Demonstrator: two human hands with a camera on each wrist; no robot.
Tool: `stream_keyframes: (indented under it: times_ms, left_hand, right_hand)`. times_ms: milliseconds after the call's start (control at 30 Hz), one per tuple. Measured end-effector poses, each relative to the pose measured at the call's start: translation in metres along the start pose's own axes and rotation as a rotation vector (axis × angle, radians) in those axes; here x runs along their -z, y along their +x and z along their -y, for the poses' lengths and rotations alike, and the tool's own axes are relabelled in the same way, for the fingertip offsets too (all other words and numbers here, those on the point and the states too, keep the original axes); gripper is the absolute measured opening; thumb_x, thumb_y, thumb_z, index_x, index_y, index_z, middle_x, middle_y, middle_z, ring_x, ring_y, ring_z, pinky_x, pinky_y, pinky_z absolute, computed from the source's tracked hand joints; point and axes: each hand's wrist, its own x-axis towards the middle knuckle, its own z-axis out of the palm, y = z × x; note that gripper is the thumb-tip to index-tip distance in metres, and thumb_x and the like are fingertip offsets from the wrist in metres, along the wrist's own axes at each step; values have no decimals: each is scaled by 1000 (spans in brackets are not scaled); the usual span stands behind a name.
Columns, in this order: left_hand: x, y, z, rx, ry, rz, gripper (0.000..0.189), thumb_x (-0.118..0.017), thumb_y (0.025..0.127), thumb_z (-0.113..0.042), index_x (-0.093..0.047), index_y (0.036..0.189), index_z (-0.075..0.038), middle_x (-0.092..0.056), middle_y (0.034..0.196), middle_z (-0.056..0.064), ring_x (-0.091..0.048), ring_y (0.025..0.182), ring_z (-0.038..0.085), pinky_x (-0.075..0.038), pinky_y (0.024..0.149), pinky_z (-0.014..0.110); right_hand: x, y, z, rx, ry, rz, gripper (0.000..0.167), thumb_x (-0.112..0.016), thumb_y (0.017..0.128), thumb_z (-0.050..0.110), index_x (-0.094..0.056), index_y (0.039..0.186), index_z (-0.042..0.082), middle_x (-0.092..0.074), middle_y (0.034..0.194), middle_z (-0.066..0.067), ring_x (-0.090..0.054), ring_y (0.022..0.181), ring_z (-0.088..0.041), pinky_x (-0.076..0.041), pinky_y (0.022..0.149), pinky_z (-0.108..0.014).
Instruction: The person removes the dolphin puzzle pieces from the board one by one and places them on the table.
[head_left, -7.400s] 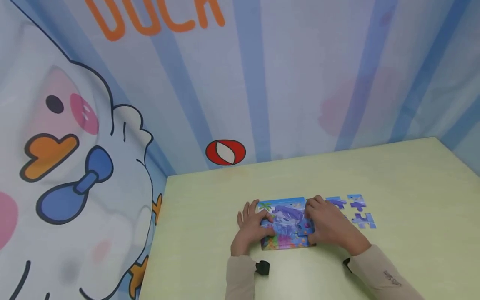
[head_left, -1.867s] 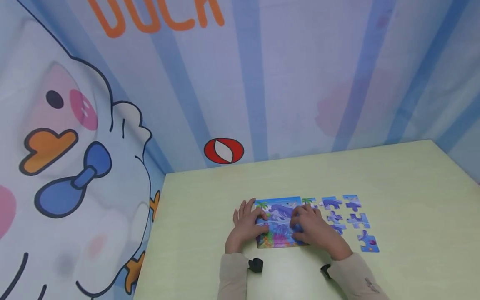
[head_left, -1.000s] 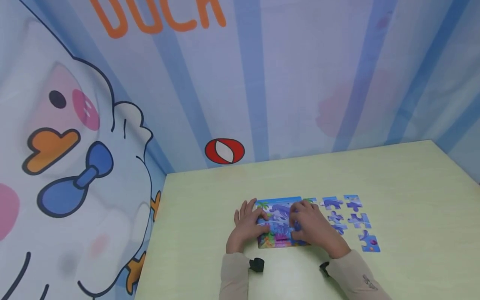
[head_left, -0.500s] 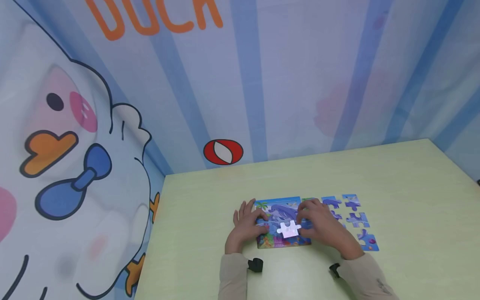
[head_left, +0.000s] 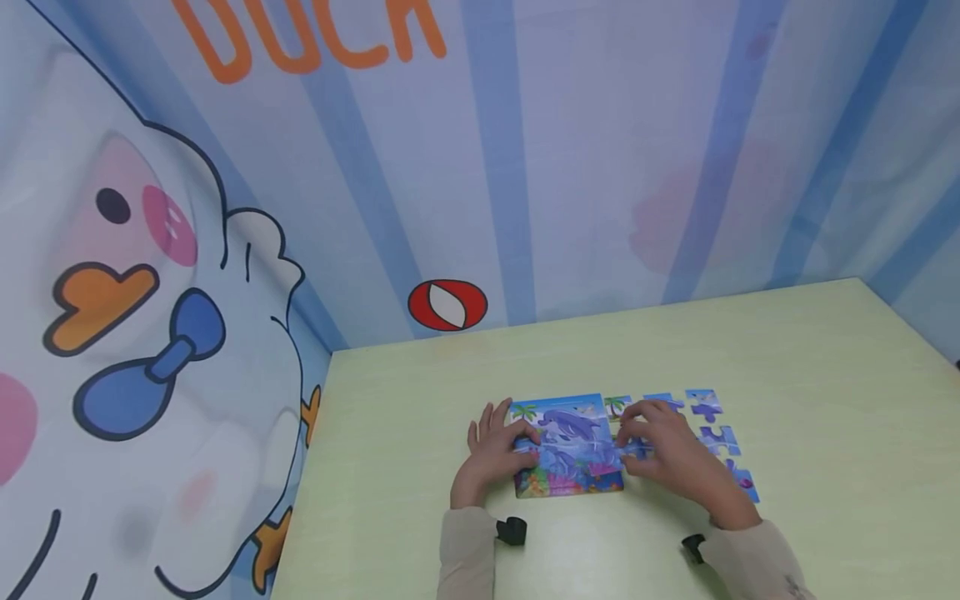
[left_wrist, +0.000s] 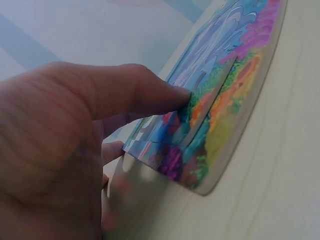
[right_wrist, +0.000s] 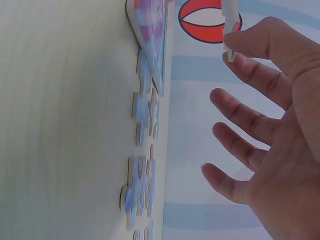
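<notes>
A dolphin picture puzzle board (head_left: pixel 570 458) lies on the table. My left hand (head_left: pixel 491 454) rests at its left edge, with index finger and thumb over the picture; in the left wrist view the thumb (left_wrist: pixel 130 90) presses near the lower left corner. Just off the board's right edge, my right hand (head_left: pixel 675 450) pinches a jigsaw piece (right_wrist: pixel 230 27) between thumb and index finger, the other fingers spread. The right wrist view shows that piece on edge, held above the table. Its picture side is mostly hidden by my fingers in the head view.
Loose jigsaw pieces lie in rows to the board's right, among them a palm tree piece (head_left: pixel 617 407), a top right piece (head_left: pixel 703 400) and others partly beneath my right hand. The pale table (head_left: pixel 390 467) meets a striped cloth backdrop (head_left: pixel 585 167).
Over the last second my right hand has lifted a piece from the board, tipped its white underside up, and carried it right. Earlier, another piece was set down at lower right. The left hand stays.
</notes>
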Motion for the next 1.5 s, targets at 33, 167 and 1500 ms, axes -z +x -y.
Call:
stream_keyframes:
  times_ms: [33, 167, 1500]
  left_hand:
    - [0, 0, 0, 4, 0, 1, 9, -72, 84, -22, -66, 91, -23, -21, 165, 16, 0, 152, 42, 5, 115, 66]
    - [-2, 0, 0, 5, 5, -4, 10, -73, 84, -22, -66, 91, -23, -21, 165, 16, -1, 152, 43, 4, 115, 67]
    - [4, -6, -5, -21, -2, 14, 22, -83, 79, -22, -65, 91, -21, -18, 165, 17, 1, 152, 44, 5, 116, 65]
  right_hand:
    - [1, -1, -1, 2, -3, -5, 19, -78, 80, 7, -69, 85, 23, -62, 111, -9, -50, 113, -40, -40, 86, -64]
    - [4, -7, -4, 13, -28, -33, 21, -78, 78, 6, -68, 83, 23, -62, 109, -9, -51, 110, -39, -41, 84, -62]
    - [33, -78, -31, -327, -153, 77, 17, -83, 73, 15, -68, 79, 20, -61, 115, -19, -46, 112, -51, -35, 83, -73]
